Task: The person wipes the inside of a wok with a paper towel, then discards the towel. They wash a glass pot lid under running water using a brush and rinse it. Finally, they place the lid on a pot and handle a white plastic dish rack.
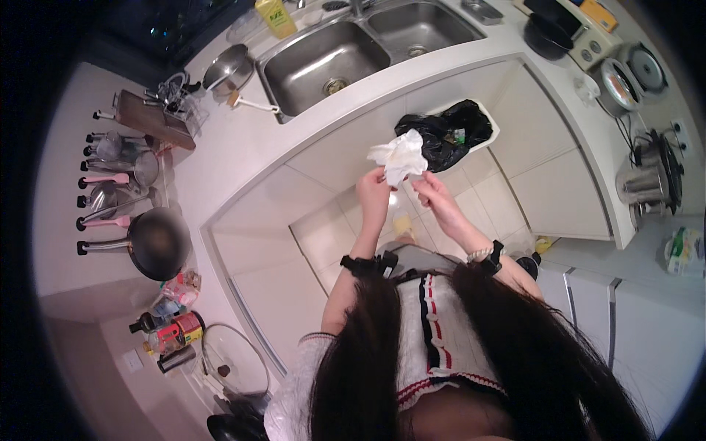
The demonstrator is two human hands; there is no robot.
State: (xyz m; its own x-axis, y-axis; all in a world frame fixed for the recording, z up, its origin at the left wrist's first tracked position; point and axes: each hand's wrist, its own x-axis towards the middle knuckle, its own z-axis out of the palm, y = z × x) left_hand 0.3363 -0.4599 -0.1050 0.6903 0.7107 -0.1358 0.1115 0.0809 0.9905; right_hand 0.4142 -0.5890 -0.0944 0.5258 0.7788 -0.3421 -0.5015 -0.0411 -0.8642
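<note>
A crumpled white paper tissue or wipe (401, 156) is stretched between my two hands, in front of the white cabinet doors. My left hand (374, 187) grips its lower left edge. The lower right edge is pinched in the fingers of my right hand (429, 189). Just beyond the tissue stands a white bin (493, 135) lined with a black plastic bag (466, 118), with a small green and white wrapper (456, 136) in it. Both my wrists wear black straps.
A double steel sink (331, 60) is set in the white counter (265, 146). A steel pot (227, 69) and a white-handled brush (251, 103) lie left of it. Pans and utensils hang at the left. A black pot (547, 37) and a steel pot (642, 184) stand at the right.
</note>
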